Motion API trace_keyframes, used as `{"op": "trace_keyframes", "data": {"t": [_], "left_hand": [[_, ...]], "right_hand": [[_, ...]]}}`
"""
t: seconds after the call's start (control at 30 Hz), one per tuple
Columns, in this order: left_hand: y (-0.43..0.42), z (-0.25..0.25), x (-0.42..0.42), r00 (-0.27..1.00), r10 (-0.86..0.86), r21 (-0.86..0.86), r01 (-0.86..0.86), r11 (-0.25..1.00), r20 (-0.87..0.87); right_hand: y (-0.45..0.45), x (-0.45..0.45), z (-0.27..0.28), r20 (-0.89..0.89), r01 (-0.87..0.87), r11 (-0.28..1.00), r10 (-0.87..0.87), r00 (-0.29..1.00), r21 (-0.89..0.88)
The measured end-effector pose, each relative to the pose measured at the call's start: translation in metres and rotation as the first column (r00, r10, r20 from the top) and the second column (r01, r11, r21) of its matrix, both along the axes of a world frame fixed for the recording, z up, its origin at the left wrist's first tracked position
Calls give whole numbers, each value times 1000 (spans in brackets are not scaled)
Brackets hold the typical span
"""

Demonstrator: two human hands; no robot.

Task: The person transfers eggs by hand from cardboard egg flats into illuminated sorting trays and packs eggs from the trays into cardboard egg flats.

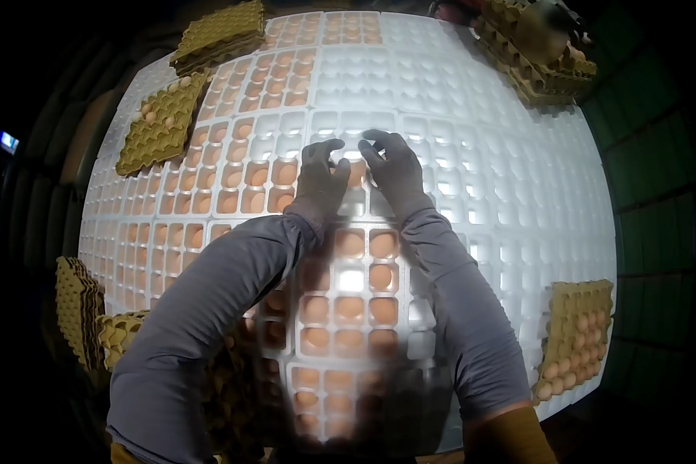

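Note:
My left hand (322, 172), in a grey glove, hovers over a white foam tray with square cells, fingers bent and apart. My right hand (394, 164), also gloved, faces it a short way to the right, thumb and fingers spread. Nothing shows in either hand. Between them a brown egg (356, 172) sits in a cell of the tray. Left of my left hand, more brown eggs (257, 175) fill cells, while the cells right of my right hand (456, 166) hold none. Nearer to me lies another foam tray (349, 294) with eggs in most of its cells.
Stacked cardboard egg flats (218, 35) stand at the far left, near a flat with a few eggs (162, 124). At front right lies a part-filled flat (576, 340). A person handles a stack of flats (537, 58) at the far right. More flats (81, 313) stand at left.

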State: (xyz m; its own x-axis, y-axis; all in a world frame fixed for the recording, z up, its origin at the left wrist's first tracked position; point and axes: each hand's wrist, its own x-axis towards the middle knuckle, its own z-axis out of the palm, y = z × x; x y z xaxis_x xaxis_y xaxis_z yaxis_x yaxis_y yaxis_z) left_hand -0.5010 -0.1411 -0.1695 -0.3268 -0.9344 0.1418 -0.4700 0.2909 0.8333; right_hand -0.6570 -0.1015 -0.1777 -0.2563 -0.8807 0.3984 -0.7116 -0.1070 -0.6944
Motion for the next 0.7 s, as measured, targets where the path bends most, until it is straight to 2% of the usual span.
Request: {"op": "trace_keyframes", "data": {"t": [0.03,0.07,0.17,0.2,0.23,0.27,0.33,0.37,0.4,0.43,0.47,0.5,0.53,0.57,0.6,0.63,0.67,0.7], "left_hand": [[12,-13,-12,998,37,-30,-39,999,-56],[20,-25,-20,998,40,-82,-44,996,-53],[33,-38,-34,972,173,-177,-144,974,158],[33,-28,-32,984,152,-126,-139,982,93],[31,-14,-27,990,136,-73,-133,988,29],[27,1,-10,993,84,-176,-68,982,85],[24,54,31,993,-29,-190,51,980,116],[26,86,60,981,-131,-127,149,981,142],[35,118,91,961,-199,-120,224,967,192],[53,154,124,948,-252,-50,266,963,196],[71,189,163,910,-289,1,302,953,297],[95,220,201,904,-243,81,229,970,352],[118,245,243,870,-193,139,145,980,453],[144,262,286,874,-94,196,-1,981,476],[166,262,342,855,-1,143,-85,986,518],[192,256,395,848,134,147,-241,959,512],[219,237,451,825,262,116,-363,924,500],[247,217,500,751,307,117,-453,884,585]], "right_hand": [[-2,1,7,174,97,995,-99,980,22],[-6,-3,-4,220,79,996,-68,973,-42],[-1,-10,-34,76,-34,997,39,996,-68],[3,-11,-34,40,-83,994,86,995,-72],[8,-12,-30,160,-97,994,104,982,-49],[13,-13,-25,278,-118,993,121,953,-28],[27,-10,-6,489,-142,989,144,860,-41],[41,-6,7,589,-140,989,142,795,-50],[57,-1,23,633,-146,989,133,763,-32],[74,6,36,575,-140,990,125,808,-19],[97,20,55,613,-178,983,172,771,-52],[120,35,63,697,-228,973,193,691,-43],[150,54,80,689,-271,963,194,698,3],[180,77,89,682,-326,944,212,700,41],[209,105,107,662,-382,903,166,731,195],[239,132,115,688,-498,836,220,691,232],[262,162,114,532,-578,792,410,741,195],[284,193,114,348,-651,737,570,744,184]]}}
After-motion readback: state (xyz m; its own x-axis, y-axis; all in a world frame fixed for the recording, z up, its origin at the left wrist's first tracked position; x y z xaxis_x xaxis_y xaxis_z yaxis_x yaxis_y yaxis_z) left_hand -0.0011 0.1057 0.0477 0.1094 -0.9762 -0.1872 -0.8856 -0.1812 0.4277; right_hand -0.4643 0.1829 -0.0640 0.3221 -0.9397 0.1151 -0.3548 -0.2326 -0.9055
